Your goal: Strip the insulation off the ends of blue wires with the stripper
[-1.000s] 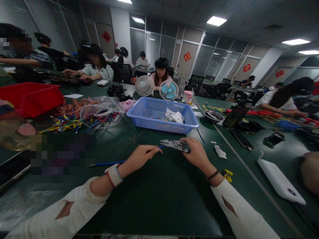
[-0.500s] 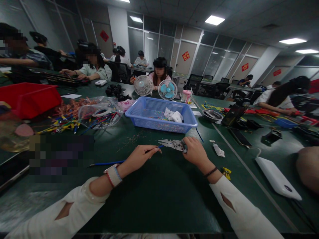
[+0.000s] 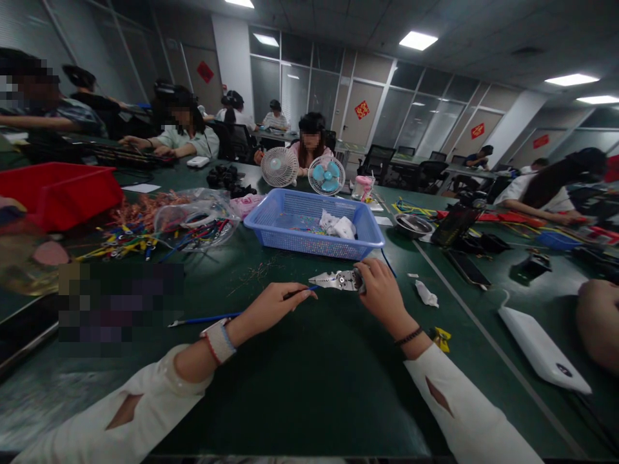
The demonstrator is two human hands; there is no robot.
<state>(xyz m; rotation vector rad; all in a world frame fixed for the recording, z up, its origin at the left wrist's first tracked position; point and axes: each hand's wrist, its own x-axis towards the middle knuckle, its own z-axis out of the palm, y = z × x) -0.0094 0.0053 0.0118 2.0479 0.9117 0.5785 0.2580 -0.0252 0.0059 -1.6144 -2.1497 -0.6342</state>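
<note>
Head view. Left hand (image 3: pixel 268 312) closed, fingertips pinching a blue cable (image 3: pixel 207 318) close to one end. Cable runs beneath that hand and out past the wrist, low over the tabletop (image 3: pixel 300 393); its far tip looks pale. Presumably one length; the middle is hidden.

Right hand (image 3: pixel 382 293) wrapped round the handles of the metal pliers (image 3: pixel 333 280), nose toward the left hand. Cable's short end lies at the nose; whether the jaws bite it, cannot tell. Blue basket (image 3: pixel 314 245) just beyond.

Handling, as judged: cable light, bendy but springy, its smooth jacket apt to slide or roll under a loose pinch. Best held close behind the short end, fingertips clear of the nose; farther back, the end would sway. Pale tip, if bare strands, could splay; better left alone. Pliers stiff, heavier, hard to damage; best taken by the handles, well behind the pivot.
</note>
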